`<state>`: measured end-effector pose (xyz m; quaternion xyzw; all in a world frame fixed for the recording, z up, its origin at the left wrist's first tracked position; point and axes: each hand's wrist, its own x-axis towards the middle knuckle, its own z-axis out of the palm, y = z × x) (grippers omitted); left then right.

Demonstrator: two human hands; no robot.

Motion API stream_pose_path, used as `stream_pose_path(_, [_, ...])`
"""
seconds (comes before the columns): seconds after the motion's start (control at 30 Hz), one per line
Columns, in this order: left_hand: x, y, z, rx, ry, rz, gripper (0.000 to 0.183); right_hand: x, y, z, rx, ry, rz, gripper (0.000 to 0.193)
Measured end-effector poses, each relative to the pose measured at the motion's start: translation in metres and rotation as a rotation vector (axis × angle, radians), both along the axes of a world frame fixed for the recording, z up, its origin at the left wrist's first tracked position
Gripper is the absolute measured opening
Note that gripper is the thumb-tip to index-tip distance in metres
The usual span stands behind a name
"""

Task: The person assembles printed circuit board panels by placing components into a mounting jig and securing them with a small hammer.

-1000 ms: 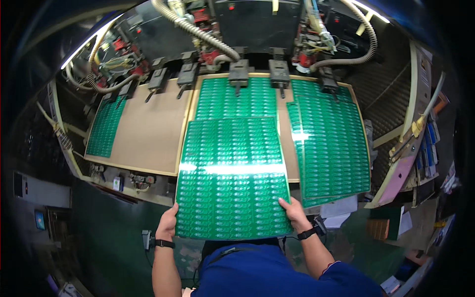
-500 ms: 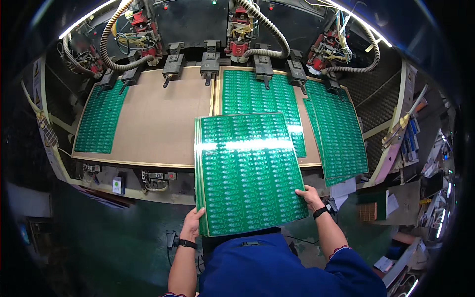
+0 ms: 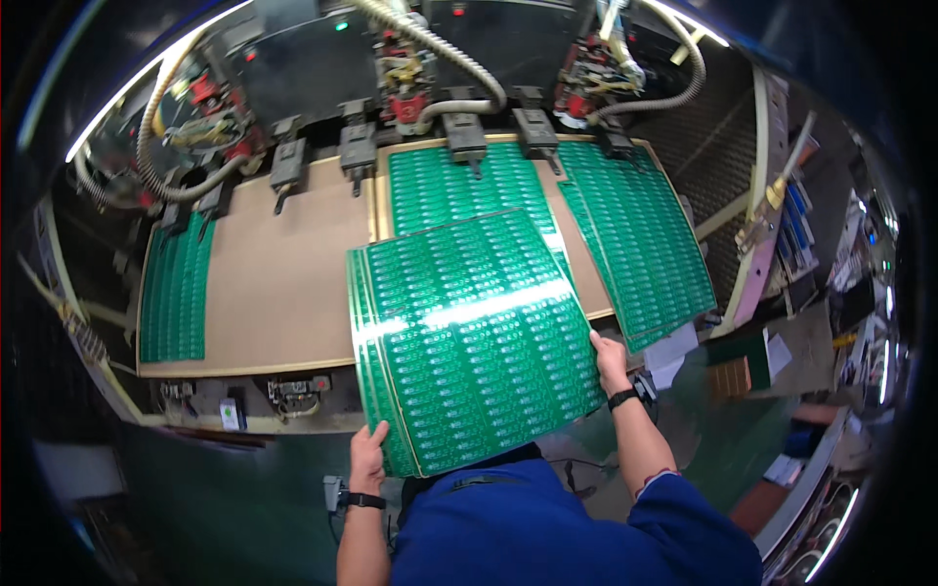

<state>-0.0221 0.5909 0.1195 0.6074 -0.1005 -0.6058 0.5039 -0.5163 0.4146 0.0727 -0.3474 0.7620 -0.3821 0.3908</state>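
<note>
A stack of large green circuit board panels (image 3: 479, 361) is held up in front of me, its far part overlapping the machine bed. My left hand (image 3: 366, 457) grips the near left edge, thumb on top, where several panels are slightly fanned. On the right edge, my right hand (image 3: 611, 359) is closed with its thumb over the top. Behind the stack, another green panel (image 3: 449, 186) lies on the brown bed (image 3: 283, 273), partly covered. More overlapping green panels (image 3: 650, 244) lie at the right end. A narrow green section (image 3: 176, 303) rests at the far left.
Black clamps (image 3: 359, 146) line the bed's far edge. Red machine heads (image 3: 405, 103) with ribbed grey hoses (image 3: 440, 47) stand behind them. White papers (image 3: 672, 356) lie beyond my right hand. Small fittings (image 3: 296, 389) sit on the front ledge.
My view has turned, so the bed now looks tilted. The held stack is tilted too, with its panel edges more spread at the left. Both hands keep their grip.
</note>
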Motion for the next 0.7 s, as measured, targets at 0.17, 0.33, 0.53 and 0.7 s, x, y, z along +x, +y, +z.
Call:
stream_pose_path(0.17, [0.046, -0.009, 0.033, -0.041, -0.077, 0.013, 0.025, -0.068, -0.05, -0.019, -0.068, -0.052, -0.062, 0.039])
stream_pose_path(0.33, [0.101, 0.025, 0.063, -0.027, -0.214, 0.091, 0.027, -0.169, -0.084, -0.041, -0.068, -0.025, -0.179, 0.034])
stream_pose_path(0.53, [0.149, 0.053, 0.074, 0.003, -0.235, 0.08, 0.031, -0.23, -0.104, -0.018, 0.026, 0.355, -0.018, 0.033])
stream_pose_path(0.7, [0.195, 0.077, 0.044, 0.144, -0.181, 0.086, 0.03, -0.093, -0.095, 0.011, -0.321, 0.506, 0.089, 0.032])
